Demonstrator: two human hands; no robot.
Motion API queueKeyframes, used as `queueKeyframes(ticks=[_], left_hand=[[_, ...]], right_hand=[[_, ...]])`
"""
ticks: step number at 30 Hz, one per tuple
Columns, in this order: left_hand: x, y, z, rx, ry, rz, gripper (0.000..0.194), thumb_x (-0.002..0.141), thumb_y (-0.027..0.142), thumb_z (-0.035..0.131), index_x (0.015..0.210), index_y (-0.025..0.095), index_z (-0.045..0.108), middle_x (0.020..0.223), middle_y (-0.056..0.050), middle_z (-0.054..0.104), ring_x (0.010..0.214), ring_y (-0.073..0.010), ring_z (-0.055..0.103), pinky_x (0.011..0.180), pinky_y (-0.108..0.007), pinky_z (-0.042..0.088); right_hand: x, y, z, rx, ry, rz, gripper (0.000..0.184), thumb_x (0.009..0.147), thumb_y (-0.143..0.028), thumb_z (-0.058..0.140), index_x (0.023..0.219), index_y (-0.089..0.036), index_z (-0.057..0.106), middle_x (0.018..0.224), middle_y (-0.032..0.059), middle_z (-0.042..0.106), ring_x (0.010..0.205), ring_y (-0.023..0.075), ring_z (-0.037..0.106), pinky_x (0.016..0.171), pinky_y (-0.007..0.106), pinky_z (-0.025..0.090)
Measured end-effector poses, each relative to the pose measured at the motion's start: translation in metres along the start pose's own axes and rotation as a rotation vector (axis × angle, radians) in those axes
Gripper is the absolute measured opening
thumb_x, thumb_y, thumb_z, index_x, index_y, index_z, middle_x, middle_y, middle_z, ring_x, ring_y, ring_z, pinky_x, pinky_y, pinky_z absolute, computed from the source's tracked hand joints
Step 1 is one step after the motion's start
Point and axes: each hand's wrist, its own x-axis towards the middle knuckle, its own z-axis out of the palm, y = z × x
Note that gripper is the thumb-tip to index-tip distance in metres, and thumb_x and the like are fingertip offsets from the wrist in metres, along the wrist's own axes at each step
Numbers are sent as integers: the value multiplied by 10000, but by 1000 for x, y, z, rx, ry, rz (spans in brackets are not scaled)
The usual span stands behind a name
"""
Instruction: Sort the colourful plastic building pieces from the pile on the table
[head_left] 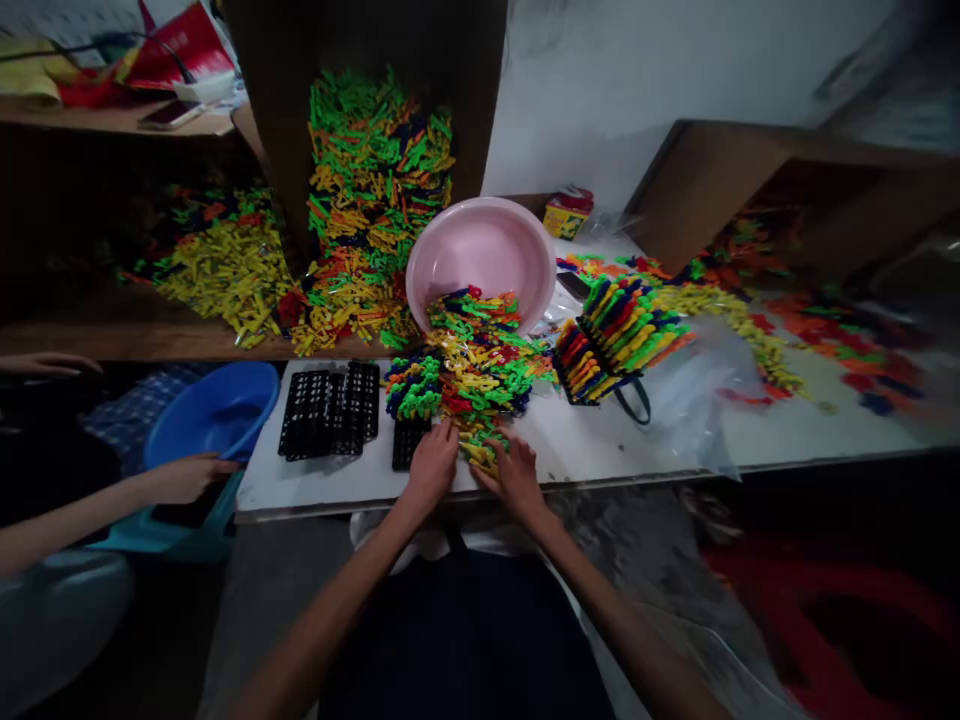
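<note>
"How are the hands?"
"Apart, fingers curled. The left hand is beside a black rack, the right hand at the pieces. I can't tell whether either grips one."
"The plastic pieces?"
"Heaped from the pink basin towards the fingers: small, knobbly, green, yellow, orange, red, dark blue."

Lots of small, bumpy pieces, green, yellow, orange, red and dark blue, all mixed up in a messy heap on the white table. Wide toward the back, thinner toward the front edge. Lying every which way, some on top of others. Just left of the heap, a black tray with lots of little holes. Green and dark blue pieces packed at its back, bare holes nearer the table's front edge.
</note>
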Motion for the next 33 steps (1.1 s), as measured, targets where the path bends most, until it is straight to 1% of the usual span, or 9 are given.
queueKeyframes(ticks=[4, 9, 11, 15, 18, 20, 25, 30, 33], left_hand=[[28, 7, -12, 75, -152, -18, 302, 917, 42, 379, 1127, 99, 589, 1184, -179, 605, 1079, -247, 624, 778, -309, 540], [22, -1, -25, 58, -187, -67, 261, 927, 73, 419, 1094, 127, 612, 1066, -129, 644, 894, -199, 670, 702, -271, 525], [9, -5, -29, -1, -117, -99, 211, 947, 162, 457, 1054, 146, 639, 1057, -113, 636, 871, -191, 663, 702, -272, 519], [-28, -13, -26, -388, 201, -211, 216, 930, 353, 563, 930, 187, 702, 903, -50, 627, 764, -147, 622, 694, -254, 496], [-50, -23, -18, -589, 265, -273, 229, 919, 386, 583, 914, 194, 709, 771, -12, 622, 660, -126, 577, 637, -241, 470], [-55, -28, -13, -549, 280, -281, 209, 926, 362, 573, 937, 195, 700, 794, -15, 634, 685, -133, 579, 659, -250, 469], [-32, -17, -4, -144, 254, -210, 203, 944, 206, 492, 1064, 187, 654, 954, -78, 626, 918, -204, 585, 786, -309, 484], [5, 9, 6, 56, 94, 9, 302, 874, 54, 469, 1126, 120, 622, 1099, -150, 598, 1034, -272, 561, 839, -388, 489], [22, 15, 10, 95, 10, 100, 225, 870, 51, 477, 1017, 91, 643, 1091, -175, 604, 1057, -291, 565, 827, -395, 499]], right_hand=[[2, 9, 6, 12, 15, -57, 305, 966, -360, 530, 1231, -217, 581, 1265, 127, 614, 1155, 292, 524, 969, 441, 418], [13, 27, 0, 96, 16, -162, 313, 979, -321, 512, 1275, -229, 563, 1306, 90, 628, 1241, 260, 489, 1060, 433, 352], [12, 29, -6, 105, 28, -152, 337, 978, -315, 511, 1298, -219, 554, 1343, 101, 600, 1267, 259, 471, 1069, 428, 342], [10, 15, -11, 92, 2, -114, 436, 952, -338, 557, 1378, -248, 521, 1439, 112, 513, 1288, 283, 448, 1066, 451, 333], [17, 2, -6, 113, -32, -132, 307, 953, -322, 553, 1245, -286, 639, 1394, 93, 555, 1256, 298, 473, 1047, 472, 348], [26, -2, -4, 162, -38, -104, 228, 950, -298, 548, 1113, -314, 707, 1299, 81, 614, 1200, 299, 511, 1015, 479, 382], [42, 5, -33, 456, 100, 133, 218, 924, -371, 591, 1072, -295, 731, 947, 66, 670, 919, 245, 605, 895, 432, 481], [28, 15, -70, 932, 458, 660, 281, 821, -429, 725, 995, -215, 673, 834, 15, 686, 763, 172, 644, 749, 331, 529], [4, 17, -70, 1309, 433, 917, 329, 742, -465, 787, 919, -221, 653, 809, 8, 701, 726, 161, 660, 675, 306, 550]])
